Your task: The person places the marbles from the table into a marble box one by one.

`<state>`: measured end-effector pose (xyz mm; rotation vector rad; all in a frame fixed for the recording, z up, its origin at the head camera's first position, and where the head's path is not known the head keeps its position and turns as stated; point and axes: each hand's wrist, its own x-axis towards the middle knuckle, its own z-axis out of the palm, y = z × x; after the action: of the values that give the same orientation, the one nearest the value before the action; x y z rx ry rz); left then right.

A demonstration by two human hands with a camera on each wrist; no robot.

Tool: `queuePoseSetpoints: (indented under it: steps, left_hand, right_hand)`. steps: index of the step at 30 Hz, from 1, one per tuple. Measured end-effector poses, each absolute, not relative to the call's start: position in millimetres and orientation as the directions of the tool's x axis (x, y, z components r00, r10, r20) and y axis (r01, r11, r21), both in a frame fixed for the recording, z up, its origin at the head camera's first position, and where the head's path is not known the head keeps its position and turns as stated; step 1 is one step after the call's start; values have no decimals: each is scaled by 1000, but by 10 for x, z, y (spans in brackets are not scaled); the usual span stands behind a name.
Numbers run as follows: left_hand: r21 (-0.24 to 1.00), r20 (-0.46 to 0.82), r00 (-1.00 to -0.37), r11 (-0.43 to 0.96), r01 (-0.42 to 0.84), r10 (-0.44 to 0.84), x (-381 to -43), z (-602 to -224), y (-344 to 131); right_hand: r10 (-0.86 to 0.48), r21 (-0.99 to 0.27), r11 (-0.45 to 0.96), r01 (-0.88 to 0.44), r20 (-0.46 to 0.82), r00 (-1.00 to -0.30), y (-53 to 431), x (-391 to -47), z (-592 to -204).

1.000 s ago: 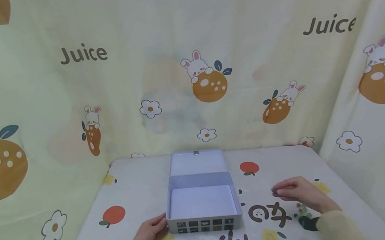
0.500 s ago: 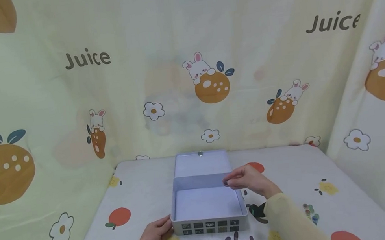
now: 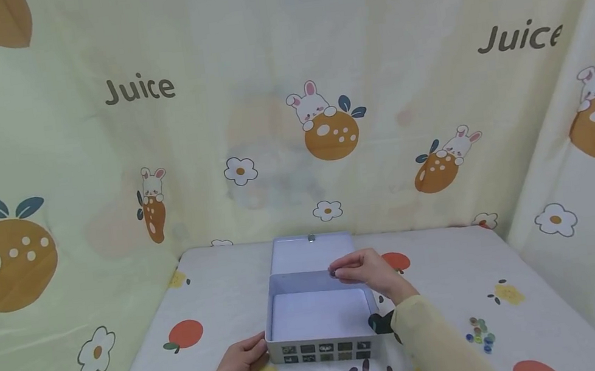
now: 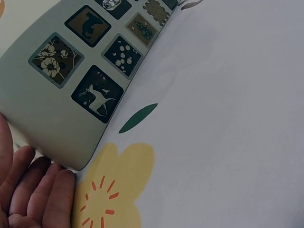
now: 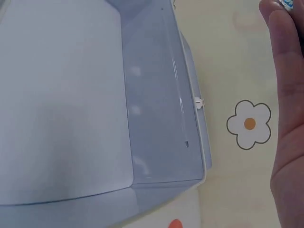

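An open tin box [image 3: 295, 360] with a pale inside stands at mid-table, its hinged lid [image 3: 311, 254] laid back behind it. Small dark picture squares cover its front wall. My left hand [image 3: 234, 369] rests against the box's left front corner; in the left wrist view its fingers [image 4: 59, 202] lie loosely beside that corner. Above the back right part of the box, my right hand [image 3: 367, 273] pinches a small glass marble [image 5: 286, 4] between thumb and fingertips. Only a bluish-white bit of the marble shows in the right wrist view. No marble is visible on the part of the box floor in view.
Several small coloured glass marbles [image 3: 479, 333] lie in a loose cluster on the right side of the table. A printed tablecloth [image 3: 222, 298] covers the table. A patterned curtain [image 3: 263, 122] hangs behind it and along both sides.
My right hand has moved left with the marble, from over the right of the table to above the box. The left hand stays at the box corner. The head view has shifted slightly.
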<state>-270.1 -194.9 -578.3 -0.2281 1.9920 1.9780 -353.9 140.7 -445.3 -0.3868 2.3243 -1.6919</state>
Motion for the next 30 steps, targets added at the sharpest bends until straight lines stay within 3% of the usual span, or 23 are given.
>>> queuePoseSetpoints:
  steps: [6, 14, 19, 30]
  left_hand:
    - [940, -340, -934, 19, -340, 111, -2716, -5815, -1916]
    - [940, -339, -932, 4, -341, 126, -2711, -5853, -1885]
    - [941, -337, -933, 18, -338, 126, -2718, -5874, -1874]
    - [947, -322, -940, 48, -319, 112, -2704, -5836, -1969]
  right_hand:
    - [-275, -937, 345, -51, -49, -960, 1404, -3531, -4466]
    - [-271, -927, 364, -90, -13, -963, 1672, -3485, -4485]
    - [-217, -914, 396, -87, -2, -976, 2275, -3413, -4703]
    - [-14, -888, 445, 116, -137, -990, 3925, -2877, -5073]
